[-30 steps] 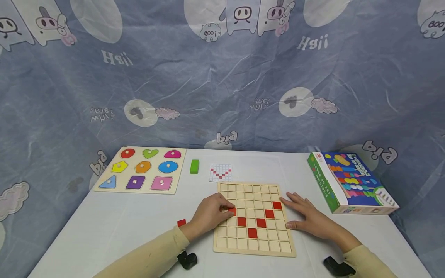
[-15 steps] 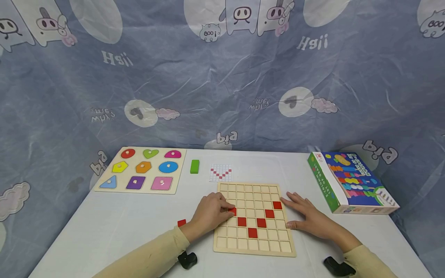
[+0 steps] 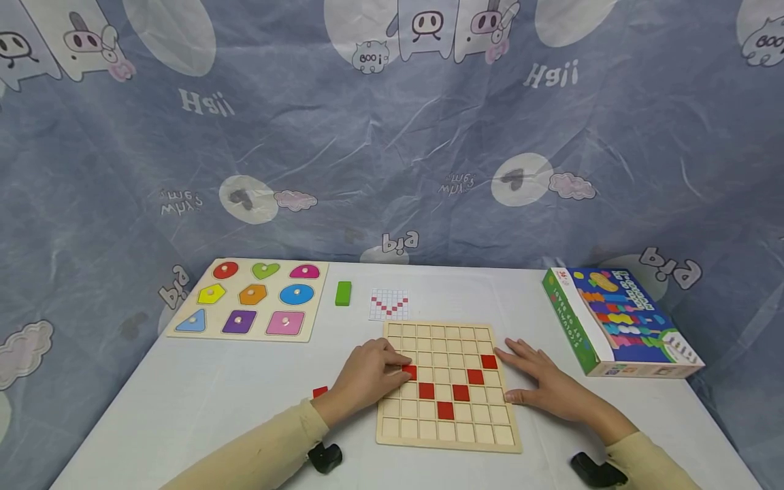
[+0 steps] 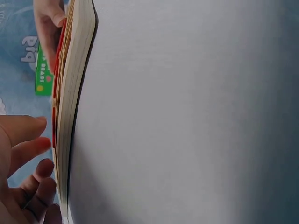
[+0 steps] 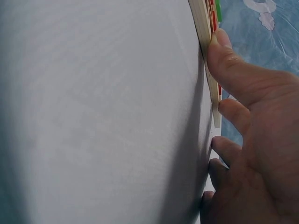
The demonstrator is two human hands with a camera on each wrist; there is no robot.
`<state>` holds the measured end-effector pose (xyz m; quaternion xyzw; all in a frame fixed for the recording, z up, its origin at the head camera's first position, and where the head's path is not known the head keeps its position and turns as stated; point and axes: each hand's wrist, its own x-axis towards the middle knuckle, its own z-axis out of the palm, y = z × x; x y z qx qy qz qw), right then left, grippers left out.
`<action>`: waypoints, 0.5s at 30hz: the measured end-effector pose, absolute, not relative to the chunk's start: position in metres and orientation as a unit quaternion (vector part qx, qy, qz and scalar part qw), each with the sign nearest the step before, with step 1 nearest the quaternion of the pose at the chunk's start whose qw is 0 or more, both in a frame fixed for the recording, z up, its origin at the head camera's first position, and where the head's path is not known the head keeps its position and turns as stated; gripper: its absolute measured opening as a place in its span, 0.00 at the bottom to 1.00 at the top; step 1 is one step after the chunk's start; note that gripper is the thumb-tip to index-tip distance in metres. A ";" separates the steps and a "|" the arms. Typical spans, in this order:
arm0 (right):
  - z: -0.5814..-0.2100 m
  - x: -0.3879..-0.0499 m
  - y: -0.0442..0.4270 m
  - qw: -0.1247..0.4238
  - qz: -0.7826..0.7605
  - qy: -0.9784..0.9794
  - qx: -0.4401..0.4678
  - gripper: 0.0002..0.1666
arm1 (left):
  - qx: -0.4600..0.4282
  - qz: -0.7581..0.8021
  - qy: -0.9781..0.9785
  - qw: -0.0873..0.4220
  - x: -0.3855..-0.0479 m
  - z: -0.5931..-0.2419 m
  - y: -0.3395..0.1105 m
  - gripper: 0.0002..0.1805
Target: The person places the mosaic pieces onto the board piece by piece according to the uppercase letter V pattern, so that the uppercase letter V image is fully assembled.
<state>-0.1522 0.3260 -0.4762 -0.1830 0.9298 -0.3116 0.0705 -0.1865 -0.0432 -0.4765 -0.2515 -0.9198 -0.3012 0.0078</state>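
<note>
A wooden grid board point(image 3: 447, 448) lies on the white table with several red square tiles in its cells, set out in a V shape. My left hand point(image 3: 366, 373) is over the board's left edge, beside the leftmost red tile point(image 3: 410, 372), which lies in its cell. In the left wrist view, the thumb and forefinger of the left hand point(image 4: 23, 158) stand apart, nothing between them. Along the board's right edge my right hand point(image 3: 545, 384) is spread, its thumb and forefinger touching the rim. The right wrist view shows the right thumb point(image 5: 233, 67) against that edge.
Behind the board lies a pattern card point(image 3: 389, 304) with a red V, and a green block point(image 3: 343, 294). A shape puzzle board point(image 3: 245, 327) is at the back left, a toy box point(image 3: 625, 323) at the right. Another red piece point(image 3: 320, 392) lies by the left wrist.
My left fingers have let go of the leftmost red tile and drawn back slightly to the left; more of the tile shows. The right hand stays in place.
</note>
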 end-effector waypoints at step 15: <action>-0.477 -0.154 0.326 0.072 -0.306 0.932 -0.179 0.49 | -0.213 -0.312 -0.926 0.028 -0.185 -0.475 -0.073 0.13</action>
